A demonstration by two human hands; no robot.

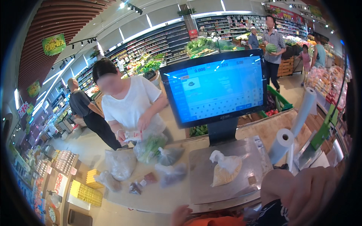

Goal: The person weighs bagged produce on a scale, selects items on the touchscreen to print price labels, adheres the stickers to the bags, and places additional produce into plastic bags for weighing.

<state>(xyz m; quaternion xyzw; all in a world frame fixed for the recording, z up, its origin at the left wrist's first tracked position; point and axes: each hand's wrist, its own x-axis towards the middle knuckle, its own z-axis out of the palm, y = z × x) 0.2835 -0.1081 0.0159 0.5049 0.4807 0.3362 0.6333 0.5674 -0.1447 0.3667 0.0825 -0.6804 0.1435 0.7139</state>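
At the bottom edge, my left hand [181, 214] shows only in part, close to the counter's front edge. My right hand [302, 192] looms large at the lower right, fingers bent, near the camera; whether it holds anything is hidden. A knotted clear plastic bag of yellowish grains [226, 176] rests on the metal scale plate [203, 158]. Behind the plate stands a lit scale screen [215, 87] bearing writing. Left of the plate lie a bag of leafy greens [151, 148], a tied bag with dark contents [171, 172] and two small packets, one being a reddish packet [150, 178].
Across the counter [127, 195], a person in a white top [131, 99] handles a small packet. Plastic bag rolls [281, 144] and a green upright fixture [323, 130] stand at right. Egg trays [63, 161] and yellow cartons [86, 193] are at left. Other people and produce displays are behind.
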